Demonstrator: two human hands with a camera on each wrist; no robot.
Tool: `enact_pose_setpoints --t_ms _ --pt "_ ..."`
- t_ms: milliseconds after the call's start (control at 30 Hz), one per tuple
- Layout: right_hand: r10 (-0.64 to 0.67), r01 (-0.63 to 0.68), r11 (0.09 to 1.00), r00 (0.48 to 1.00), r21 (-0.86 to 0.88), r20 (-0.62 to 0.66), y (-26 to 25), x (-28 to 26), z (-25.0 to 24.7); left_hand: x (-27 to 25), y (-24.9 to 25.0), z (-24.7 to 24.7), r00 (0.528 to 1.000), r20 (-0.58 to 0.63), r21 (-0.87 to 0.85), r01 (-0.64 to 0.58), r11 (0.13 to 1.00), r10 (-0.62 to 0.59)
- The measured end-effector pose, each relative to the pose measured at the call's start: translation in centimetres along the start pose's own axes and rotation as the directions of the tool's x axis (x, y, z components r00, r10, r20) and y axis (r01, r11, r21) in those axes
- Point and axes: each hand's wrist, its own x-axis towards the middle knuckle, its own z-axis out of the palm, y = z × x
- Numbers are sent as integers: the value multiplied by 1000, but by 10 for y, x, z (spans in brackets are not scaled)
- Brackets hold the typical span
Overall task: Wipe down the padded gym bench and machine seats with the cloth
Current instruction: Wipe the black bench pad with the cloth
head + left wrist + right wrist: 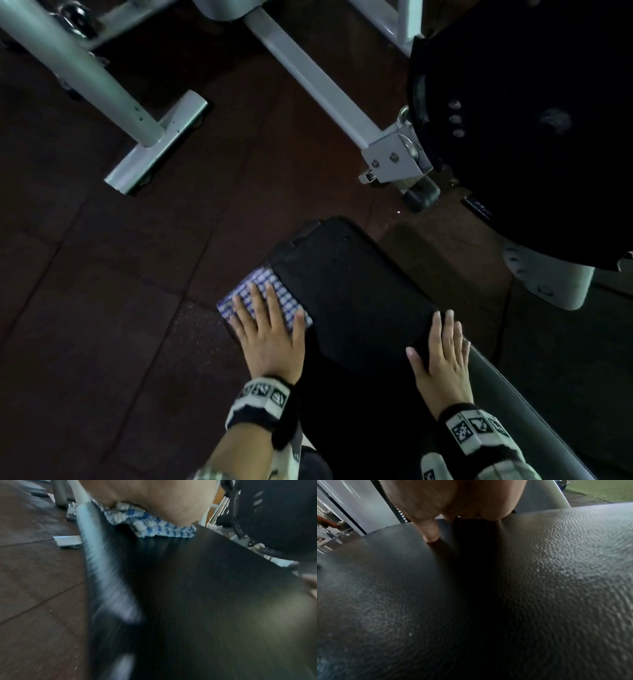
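Observation:
A black padded bench (pixel 352 291) runs from bottom centre up toward the middle of the head view. A blue-and-white checked cloth (pixel 270 291) lies over the bench's left edge. My left hand (pixel 265 325) presses flat on the cloth with straight, spread fingers. In the left wrist view the cloth (pixel 154 527) bunches under my palm on the blurred black pad (pixel 197 588). My right hand (pixel 442 356) rests flat on the bench's right edge, holding nothing. The right wrist view shows the textured pad (pixel 488 601) and my right hand's thumb (pixel 430 534) touching it.
Grey machine frame legs (pixel 161 140) and a grey bar with a bracket (pixel 390 157) stand on the dark floor (pixel 102 308) beyond the bench. A large black weight plate (pixel 531 137) hangs at the upper right, close to the bench's far right corner.

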Motion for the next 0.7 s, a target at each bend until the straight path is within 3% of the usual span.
enact_pose_setpoints --t_ms 100,233,333,400,433,533,600,700 --pt "-11 11 1000 999 15 34 1 3 -2 44 20 -12 998 18 -23 60 998 -59" --pt "-9 9 1000 995 4 99 3 4 -7 85 57 -22 984 162 -12 72 997 -69" --pt "-19 21 1000 992 -14 124 6 6 -5 103 96 -16 981 190 10 -53 999 50" --pt "-23 24 1000 992 -7 127 12 7 0 102 123 -9 962 186 45 -209 977 198" --pt "-28 27 1000 992 4 127 14 8 2 96 133 -5 943 161 61 -305 950 292" --pt "-33 32 999 992 10 125 17 9 3 59 140 3 818 211 23 -552 834 535" --pt "-37 38 999 990 -2 137 17 10 1 39 125 3 791 218 -15 -583 812 571" --pt "-43 45 999 986 -8 161 16 9 -3 43 93 0 856 158 -29 -494 869 492"
